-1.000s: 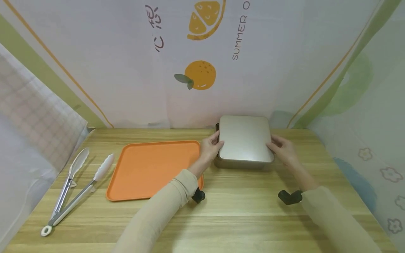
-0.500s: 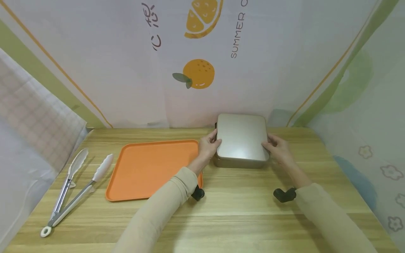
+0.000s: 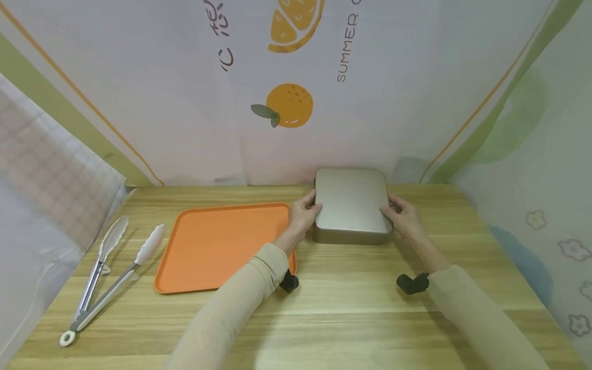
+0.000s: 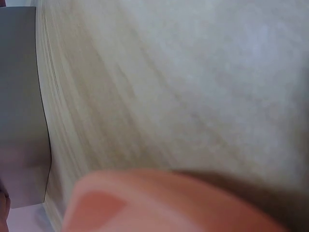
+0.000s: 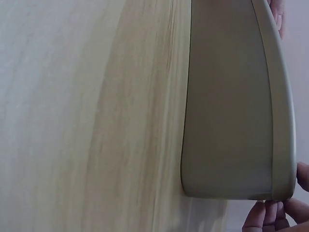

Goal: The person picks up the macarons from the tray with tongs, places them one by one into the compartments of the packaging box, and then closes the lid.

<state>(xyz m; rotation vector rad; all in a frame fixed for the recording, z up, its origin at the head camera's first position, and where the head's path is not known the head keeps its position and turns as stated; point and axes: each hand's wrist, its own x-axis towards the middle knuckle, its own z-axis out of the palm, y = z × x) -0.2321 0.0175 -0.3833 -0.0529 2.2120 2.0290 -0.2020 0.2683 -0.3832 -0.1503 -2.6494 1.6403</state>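
Observation:
A square, champagne-coloured metal tin stands at the back of the table with its lid (image 3: 352,200) on top. In the right wrist view, the lid's rim lies along the top of the tin's side wall (image 5: 229,106). My left hand (image 3: 301,218) holds the left side of the lid, thumb near the top edge and fingers along the side. Opposite it, my right hand (image 3: 404,218) pinches the lid's right edge between thumb and fingers. Part of the tin's wall (image 4: 21,96) shows at the left of the left wrist view. The tin's inside is hidden.
An orange tray (image 3: 222,249) lies left of the tin, partly under my left forearm. Farther left, tongs (image 3: 108,293) with white tips lie spread on the wooden table (image 3: 351,318). A printed cloth (image 3: 199,128) hangs directly behind the table.
Both hands have shifted the lid slightly left and down onto the tin. The dark gap seen earlier along its left side has nearly vanished. The tray and tongs have not moved.

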